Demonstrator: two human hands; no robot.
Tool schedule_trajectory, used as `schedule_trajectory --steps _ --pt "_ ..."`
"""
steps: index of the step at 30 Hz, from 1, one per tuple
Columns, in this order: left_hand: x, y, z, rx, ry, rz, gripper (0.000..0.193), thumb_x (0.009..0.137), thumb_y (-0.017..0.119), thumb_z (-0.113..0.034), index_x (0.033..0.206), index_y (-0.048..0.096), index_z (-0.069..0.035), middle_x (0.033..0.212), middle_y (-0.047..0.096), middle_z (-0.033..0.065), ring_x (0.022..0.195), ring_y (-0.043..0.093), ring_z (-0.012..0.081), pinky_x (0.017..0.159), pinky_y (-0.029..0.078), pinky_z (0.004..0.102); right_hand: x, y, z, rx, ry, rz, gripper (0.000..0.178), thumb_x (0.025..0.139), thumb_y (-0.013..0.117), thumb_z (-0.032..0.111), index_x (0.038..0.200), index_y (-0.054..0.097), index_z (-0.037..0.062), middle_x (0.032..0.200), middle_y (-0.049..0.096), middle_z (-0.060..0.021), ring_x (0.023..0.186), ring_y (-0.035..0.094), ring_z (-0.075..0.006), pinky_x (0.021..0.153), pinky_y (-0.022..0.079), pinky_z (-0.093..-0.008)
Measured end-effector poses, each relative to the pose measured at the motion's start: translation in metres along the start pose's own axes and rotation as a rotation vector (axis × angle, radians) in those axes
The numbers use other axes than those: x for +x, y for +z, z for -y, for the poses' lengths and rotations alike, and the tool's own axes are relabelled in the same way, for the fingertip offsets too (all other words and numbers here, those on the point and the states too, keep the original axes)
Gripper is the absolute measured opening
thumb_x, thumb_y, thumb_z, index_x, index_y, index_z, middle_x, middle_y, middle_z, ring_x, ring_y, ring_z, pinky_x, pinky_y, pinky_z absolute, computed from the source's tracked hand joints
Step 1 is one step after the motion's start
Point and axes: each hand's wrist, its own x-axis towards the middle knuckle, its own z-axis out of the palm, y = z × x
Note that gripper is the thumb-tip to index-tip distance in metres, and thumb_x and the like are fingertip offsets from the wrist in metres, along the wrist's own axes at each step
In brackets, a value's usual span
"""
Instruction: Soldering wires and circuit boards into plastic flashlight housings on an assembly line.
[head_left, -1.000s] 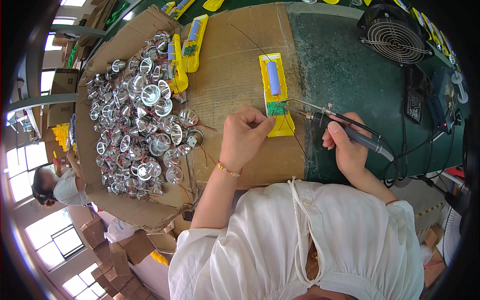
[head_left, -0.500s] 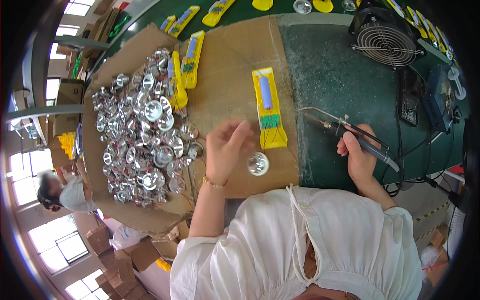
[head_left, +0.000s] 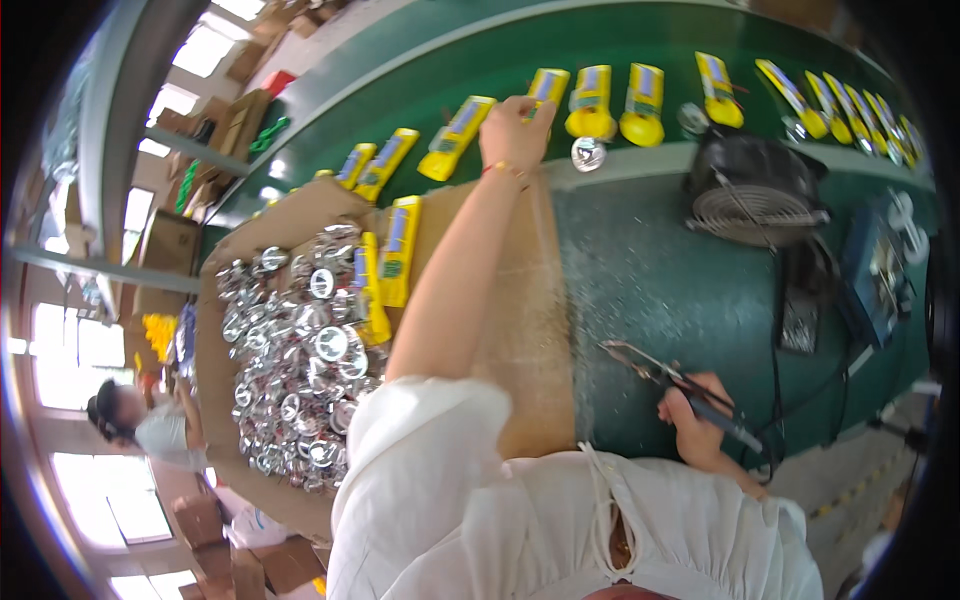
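Observation:
On the green belt at the far side, my left hand [head_left: 515, 132] has its fingers closed around the lower end of a yellow flashlight housing [head_left: 549, 84]. The hand hides most of that end. My right hand [head_left: 696, 415] grips a soldering iron [head_left: 715, 408] with a thin metal wire guide by its tip, held over the dark green tabletop. Beside the left hand, another yellow housing [head_left: 590, 98] lies on the belt, with a silver lamp reflector [head_left: 588, 154] at its near end.
A cardboard box [head_left: 225, 400] full of silver reflectors stands at left, two yellow housings [head_left: 401, 250] by its edge. More yellow housings [head_left: 714, 90] line the belt. A black fan [head_left: 750, 195], a small black tray [head_left: 799, 325] and a blue soldering station [head_left: 868, 270] stand at right.
My left arm has stretched from the cardboard mat to the far belt. The housing and reflector are gone from the mat. The view has tilted toward the belt; my right hand still holds the iron.

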Motion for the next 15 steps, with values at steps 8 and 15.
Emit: schedule_trajectory --steps 8,15 --pt "0.019 0.044 0.038 0.36 -0.148 0.275 0.02 0.073 0.054 -0.016 0.082 0.07 -0.008 0.086 0.065 0.0134 0.082 0.062 0.0295 0.077 0.05 0.0365 -0.002 -0.013 0.001 -0.146 0.053 -0.084 0.021 0.084 0.058 0.016 0.093 0.048 0.0 0.064 0.056 -0.0079 0.053 0.052 -0.0119 0.05 0.043 -0.023" --pt "-0.173 -0.09 0.022 0.144 -0.066 0.175 0.012 0.075 0.056 -0.015 0.073 0.063 -0.005 0.066 0.06 0.0178 0.063 0.06 0.0335 0.06 0.05 0.0403 0.006 -0.009 -0.005 -0.123 -0.066 -0.067 0.02 0.086 0.055 0.018 0.095 0.051 0.0 0.063 0.053 -0.004 0.053 0.049 -0.0087 0.048 0.037 -0.0196"
